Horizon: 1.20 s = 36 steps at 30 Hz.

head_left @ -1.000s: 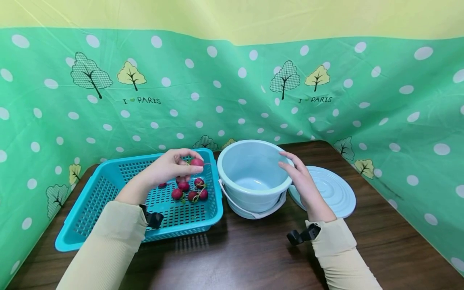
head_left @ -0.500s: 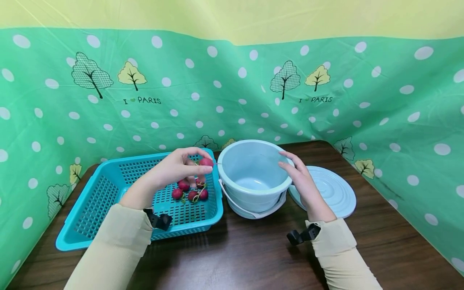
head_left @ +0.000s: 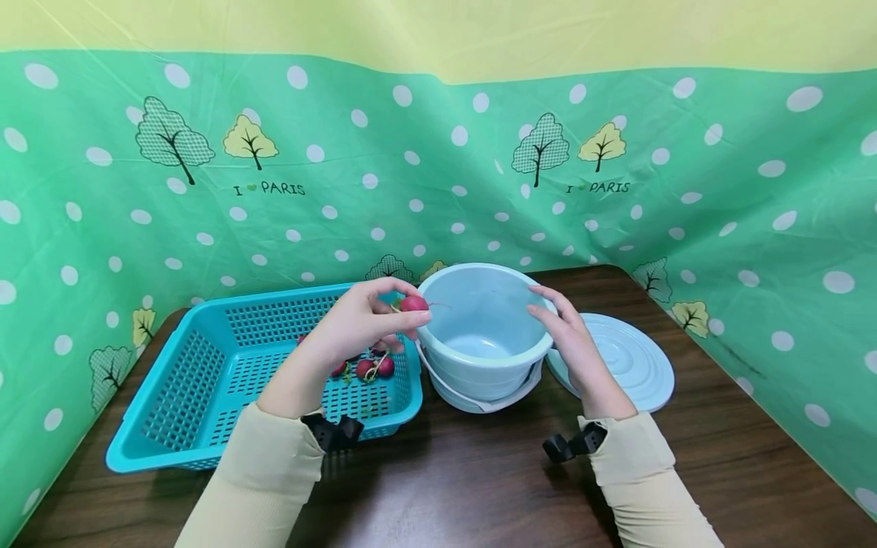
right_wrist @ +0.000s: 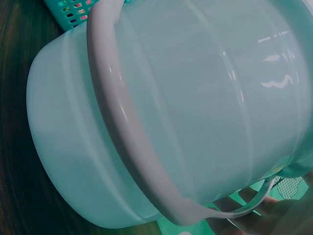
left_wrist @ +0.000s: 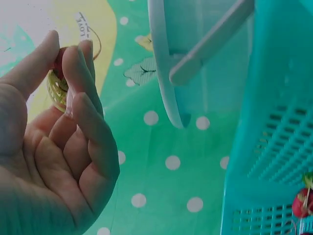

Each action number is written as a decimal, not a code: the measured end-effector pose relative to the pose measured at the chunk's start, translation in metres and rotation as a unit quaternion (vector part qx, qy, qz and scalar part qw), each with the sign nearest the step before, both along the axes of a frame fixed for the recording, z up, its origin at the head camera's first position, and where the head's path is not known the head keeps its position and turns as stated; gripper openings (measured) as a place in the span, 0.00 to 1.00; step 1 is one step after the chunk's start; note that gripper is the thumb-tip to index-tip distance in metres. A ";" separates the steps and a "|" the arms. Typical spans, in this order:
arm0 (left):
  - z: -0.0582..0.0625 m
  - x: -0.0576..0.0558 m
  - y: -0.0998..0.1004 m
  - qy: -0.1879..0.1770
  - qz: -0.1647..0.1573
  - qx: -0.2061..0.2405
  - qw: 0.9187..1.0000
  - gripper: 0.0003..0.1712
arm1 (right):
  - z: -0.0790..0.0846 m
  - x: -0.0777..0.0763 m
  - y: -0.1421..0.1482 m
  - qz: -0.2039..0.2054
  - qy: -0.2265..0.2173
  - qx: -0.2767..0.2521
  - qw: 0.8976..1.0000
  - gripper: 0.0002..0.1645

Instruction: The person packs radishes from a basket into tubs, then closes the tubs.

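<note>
A red radish (head_left: 414, 304) with a thin root is pinched between the thumb and fingers of my left hand (head_left: 366, 320), at the left rim of a light blue bucket (head_left: 473, 371). Its root reaches over the bucket's opening. In the left wrist view the radish (left_wrist: 59, 66) is partly hidden by the fingers, with green stems showing below it. My right hand (head_left: 578, 346) grips the bucket's right rim, fingertips over the edge. The bucket wall (right_wrist: 181, 98) fills most of the right wrist view. Several radishes (head_left: 366, 370) lie in the turquoise basket (head_left: 171, 454), partly hidden by my left hand.
A light blue lid (head_left: 633, 361) lies on the dark wooden table (head_left: 466, 487), right of the bucket. The bucket's handle (head_left: 483, 406) hangs down in front. A green and yellow curtain (head_left: 438, 152) stands behind and at the sides.
My left hand has carried the radish rightward, from above the basket to the bucket's left rim. My right hand and the bucket have stayed in place.
</note>
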State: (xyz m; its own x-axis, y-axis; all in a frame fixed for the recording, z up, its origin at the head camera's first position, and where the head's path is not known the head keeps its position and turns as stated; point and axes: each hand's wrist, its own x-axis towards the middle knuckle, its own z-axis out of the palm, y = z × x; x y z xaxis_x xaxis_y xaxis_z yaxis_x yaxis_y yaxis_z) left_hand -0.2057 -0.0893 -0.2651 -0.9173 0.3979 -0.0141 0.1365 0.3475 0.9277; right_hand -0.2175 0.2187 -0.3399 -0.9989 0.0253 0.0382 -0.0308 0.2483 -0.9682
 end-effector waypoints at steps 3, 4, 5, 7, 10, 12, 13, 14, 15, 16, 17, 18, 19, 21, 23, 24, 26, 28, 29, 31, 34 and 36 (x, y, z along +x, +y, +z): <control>0.000 0.003 0.006 0.002 0.009 0.012 1.000 0.21 | 0.000 0.000 0.000 0.000 -0.001 0.002 1.000 0.34; -0.001 0.004 0.008 0.004 0.012 0.018 1.000 0.21 | 0.000 0.000 0.000 0.001 0.000 0.002 1.000 0.34; 0.000 0.004 0.009 0.006 0.014 0.020 1.000 0.21 | 0.000 0.000 0.000 0.001 0.000 0.002 1.000 0.34; -0.001 0.004 0.013 0.015 0.017 0.024 0.999 0.21 | 0.000 0.000 0.000 0.000 0.000 0.003 1.000 0.34; -0.002 0.003 0.020 0.022 0.020 0.040 0.999 0.20 | 0.000 0.000 0.001 -0.002 0.002 0.000 1.000 0.34; -0.002 0.003 0.025 0.025 0.021 0.056 0.998 0.20 | 0.000 0.000 0.001 -0.004 0.003 -0.001 1.000 0.34; -0.003 0.003 0.028 0.025 0.022 0.065 0.997 0.19 | 0.000 0.000 0.001 -0.003 0.003 -0.002 1.000 0.34; -0.004 0.004 0.030 0.026 0.021 0.075 0.997 0.19 | 0.000 0.000 0.001 -0.003 0.002 -0.002 1.000 0.34; -0.004 0.004 0.033 0.027 0.019 0.087 0.996 0.19 | 0.000 0.001 0.001 -0.003 0.002 -0.001 1.000 0.34; -0.005 0.005 0.036 0.029 0.018 0.099 0.995 0.19 | 0.000 0.001 0.001 -0.004 0.002 0.000 1.000 0.34; -0.006 0.005 0.038 0.032 0.016 0.109 0.993 0.18 | 0.001 0.001 0.001 -0.004 0.002 0.001 1.000 0.34; -0.007 0.005 0.041 0.035 0.015 0.120 0.992 0.18 | 0.001 0.001 0.001 -0.003 0.003 0.001 1.000 0.34; -0.008 0.005 0.043 0.036 0.014 0.132 0.991 0.19 | 0.001 0.001 0.001 -0.004 0.003 0.002 1.000 0.34; -0.011 0.005 0.048 0.038 0.013 0.152 0.988 0.18 | 0.002 0.000 0.000 -0.005 0.005 0.003 1.000 0.34; -0.013 0.004 0.052 0.042 0.013 0.161 0.986 0.19 | 0.002 0.000 0.000 -0.004 0.005 0.003 1.000 0.34; -0.013 0.003 0.054 0.044 0.011 0.164 0.985 0.19 | 0.002 0.000 0.000 -0.004 0.006 0.004 1.000 0.34; -0.015 0.002 0.058 0.048 0.007 0.165 0.985 0.20 | 0.002 0.000 0.000 -0.005 0.006 0.003 1.000 0.34; -0.017 -0.001 0.061 0.050 0.003 0.161 0.986 0.20 | 0.002 0.000 0.000 -0.005 0.006 0.003 1.000 0.34; -0.017 -0.002 0.062 0.049 0.001 0.160 0.986 0.21 | 0.002 -0.001 0.000 -0.005 0.005 0.003 1.000 0.34; -0.019 -0.005 0.064 0.044 0.002 0.157 0.987 0.20 | 0.002 -0.001 0.000 -0.006 0.003 0.003 1.000 0.34; -0.021 -0.008 0.066 0.037 0.006 0.155 0.987 0.19 | 0.002 -0.001 -0.001 -0.005 0.001 0.004 1.000 0.34; -0.022 -0.010 0.067 0.036 0.009 0.153 0.988 0.19 | 0.002 -0.001 -0.001 -0.004 0.001 0.003 1.000 0.34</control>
